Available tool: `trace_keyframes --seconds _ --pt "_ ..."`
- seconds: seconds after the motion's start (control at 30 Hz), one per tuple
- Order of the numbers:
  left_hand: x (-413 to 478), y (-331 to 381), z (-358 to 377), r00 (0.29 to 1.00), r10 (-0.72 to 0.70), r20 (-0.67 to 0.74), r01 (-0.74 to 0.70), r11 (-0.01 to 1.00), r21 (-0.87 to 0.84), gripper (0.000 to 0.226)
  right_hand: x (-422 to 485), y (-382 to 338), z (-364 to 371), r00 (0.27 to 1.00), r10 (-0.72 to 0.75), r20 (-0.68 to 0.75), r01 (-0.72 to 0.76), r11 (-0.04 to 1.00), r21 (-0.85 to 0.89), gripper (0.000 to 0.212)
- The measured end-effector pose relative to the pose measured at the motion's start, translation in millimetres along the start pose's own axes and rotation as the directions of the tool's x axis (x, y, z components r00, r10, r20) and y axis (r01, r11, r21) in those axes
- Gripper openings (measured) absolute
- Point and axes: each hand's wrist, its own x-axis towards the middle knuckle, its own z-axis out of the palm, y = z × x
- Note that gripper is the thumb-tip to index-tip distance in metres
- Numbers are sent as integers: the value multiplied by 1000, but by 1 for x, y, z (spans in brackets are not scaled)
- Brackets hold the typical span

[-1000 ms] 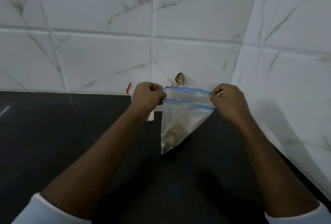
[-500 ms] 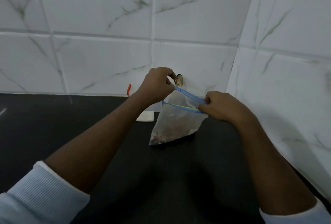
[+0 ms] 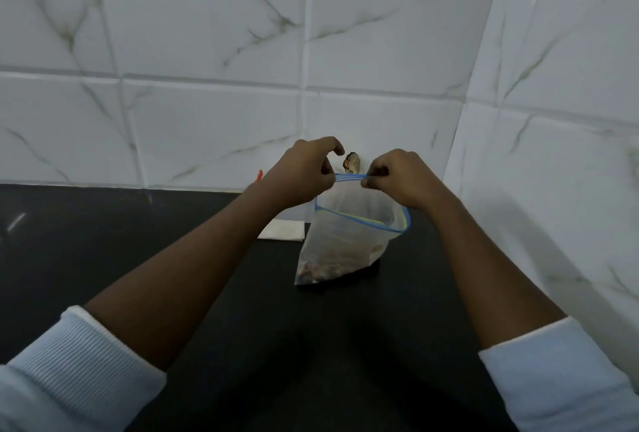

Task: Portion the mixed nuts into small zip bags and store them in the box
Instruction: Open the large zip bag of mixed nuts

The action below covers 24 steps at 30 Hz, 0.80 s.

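Right hand (image 3: 397,176) risen beside left hand (image 3: 301,172); both grips pinch the far rim of your clear blue-zip plastic bag (image 3: 345,245), standing far-centre on black surface (image 3: 173,241). Uneven pull could tip it, spilling nuts (image 3: 321,271).

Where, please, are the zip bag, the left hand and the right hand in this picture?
zip bag (image 3: 345,241): head view, on its clear side wall.
left hand (image 3: 300,176): head view, on the back of the hand.
right hand (image 3: 398,178): head view, on the back of the hand.

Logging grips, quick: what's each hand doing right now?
Left hand: pinching the zip bag by its rim.
Right hand: pinching the same rim.
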Motion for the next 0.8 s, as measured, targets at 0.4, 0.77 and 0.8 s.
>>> trace_keyframes --seconds 0.4,0.77,0.8 --pt "13 8 2 999 33 -12 -32 999 6 27 -5 -4 -1 994 -102 -38 96 987 -128 15" --pt "-1 1 -12 952 -187 244 114 952 285 49 -22 1 2 997 -53 -61 39 977 -210 41" --pt "-5 1 -14 943 -223 249 154 951 268 46 -26 -2 1 996 -65 -61 52 979 -199 43"
